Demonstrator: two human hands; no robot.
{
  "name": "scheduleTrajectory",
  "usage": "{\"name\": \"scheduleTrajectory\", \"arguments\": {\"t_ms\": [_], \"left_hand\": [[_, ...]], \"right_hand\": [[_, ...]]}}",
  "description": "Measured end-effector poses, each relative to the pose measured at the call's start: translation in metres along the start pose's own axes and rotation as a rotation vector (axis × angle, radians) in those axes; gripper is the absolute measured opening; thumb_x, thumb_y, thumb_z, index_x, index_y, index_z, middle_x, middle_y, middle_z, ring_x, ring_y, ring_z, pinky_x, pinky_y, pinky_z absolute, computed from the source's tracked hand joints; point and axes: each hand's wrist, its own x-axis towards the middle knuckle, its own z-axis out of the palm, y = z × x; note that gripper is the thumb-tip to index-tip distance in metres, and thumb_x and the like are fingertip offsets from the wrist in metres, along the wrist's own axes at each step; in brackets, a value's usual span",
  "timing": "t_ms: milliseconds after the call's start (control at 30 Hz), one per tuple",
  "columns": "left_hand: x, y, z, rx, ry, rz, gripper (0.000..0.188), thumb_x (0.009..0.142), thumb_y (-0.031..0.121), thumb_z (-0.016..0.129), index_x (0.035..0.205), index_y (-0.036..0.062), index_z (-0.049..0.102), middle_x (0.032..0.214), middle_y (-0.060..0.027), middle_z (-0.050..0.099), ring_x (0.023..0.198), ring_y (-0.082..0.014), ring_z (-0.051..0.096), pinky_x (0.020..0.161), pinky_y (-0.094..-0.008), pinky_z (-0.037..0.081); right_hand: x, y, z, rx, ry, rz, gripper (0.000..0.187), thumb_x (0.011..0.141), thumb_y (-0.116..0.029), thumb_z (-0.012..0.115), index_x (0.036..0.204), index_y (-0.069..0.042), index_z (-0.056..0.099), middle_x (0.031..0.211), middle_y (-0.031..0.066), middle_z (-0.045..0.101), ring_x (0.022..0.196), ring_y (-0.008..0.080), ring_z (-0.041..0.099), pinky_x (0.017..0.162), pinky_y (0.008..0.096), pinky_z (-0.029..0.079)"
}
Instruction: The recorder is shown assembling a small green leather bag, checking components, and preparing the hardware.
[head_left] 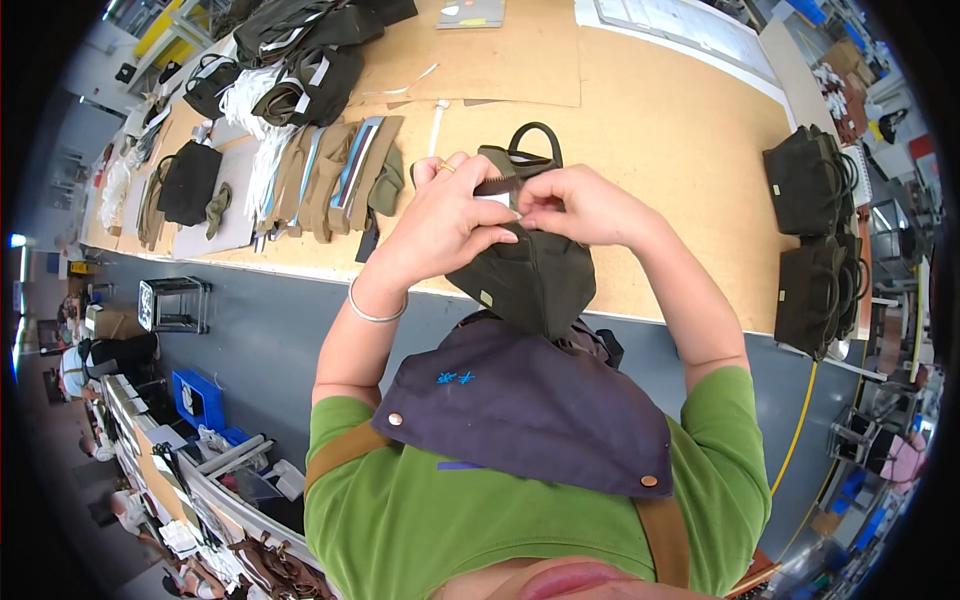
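Observation:
A dark olive fabric handbag [530, 275] hangs over the near edge of the table, close to my body. Its black loop handle [537, 135] stands up behind my hands. My left hand [455, 215] grips the bag's opening, thumb and fingers pinched on its edge, where a dark zipper strip [497, 186] and a small white patch [493, 201] show. Beside it my right hand [580, 205] is closed in a pinch at the same edge, fingertips near the left thumb. Whatever lies between the right fingertips is too small to make out.
On the wooden table [670, 130], brown and striped fabric strips [335, 180] lie left, near a black bag [188, 182] and piled dark bags [310, 80]. Finished-looking dark handbags [815, 185] stand along the right edge. A small stool [174, 303] is on the floor at left.

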Motion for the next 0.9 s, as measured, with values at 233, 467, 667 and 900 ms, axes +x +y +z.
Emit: {"name": "scheduleTrajectory", "arguments": {"t_ms": [233,467,667,900], "left_hand": [[0.01,-0.007,0.008,-0.124,-0.029,-0.005,0.02,0.07,0.025,0.082,0.081,0.0122,0.071,0.096,-0.0031,0.053,0.094,-0.0216,0.049,0.087,-0.0389,0.025],[0.017,-0.007,0.017,-0.104,-0.09,-0.05,0.021,0.07,0.026,0.082,0.081,0.0107,0.072,0.1,-0.0027,0.054,0.096,-0.0209,0.049,0.087,-0.0381,0.025],[0.017,-0.004,0.023,-0.054,-0.026,-0.018,0.022,0.07,0.025,0.081,0.082,0.0092,0.071,0.106,-0.0031,0.056,0.101,-0.0224,0.049,0.091,-0.0406,0.025],[0.017,0.0,0.026,-0.035,-0.006,-0.046,0.023,0.07,0.023,0.08,0.083,0.0075,0.069,0.108,-0.0042,0.056,0.105,-0.0261,0.049,0.095,-0.0426,0.025]], "right_hand": [[-0.019,-0.004,0.006,-0.148,0.143,-0.02,0.011,0.081,-0.006,0.071,0.09,-0.002,0.067,0.08,0.0096,0.062,0.074,0.0223,0.062,0.067,0.0328,0.049],[-0.027,0.014,0.009,-0.186,0.181,-0.013,0.016,0.084,-0.007,0.064,0.098,-0.006,0.072,0.089,0.013,0.064,0.086,0.0325,0.063,0.077,0.0406,0.05],[-0.032,0.008,0.009,-0.165,0.144,0.081,0.015,0.086,-0.006,0.061,0.098,-0.004,0.071,0.094,0.0132,0.063,0.09,0.0326,0.062,0.08,0.0402,0.049],[-0.035,0.012,0.009,-0.105,0.134,0.075,0.017,0.088,-0.006,0.06,0.1,-0.004,0.071,0.095,0.0124,0.062,0.091,0.0315,0.061,0.08,0.0394,0.048]]}}
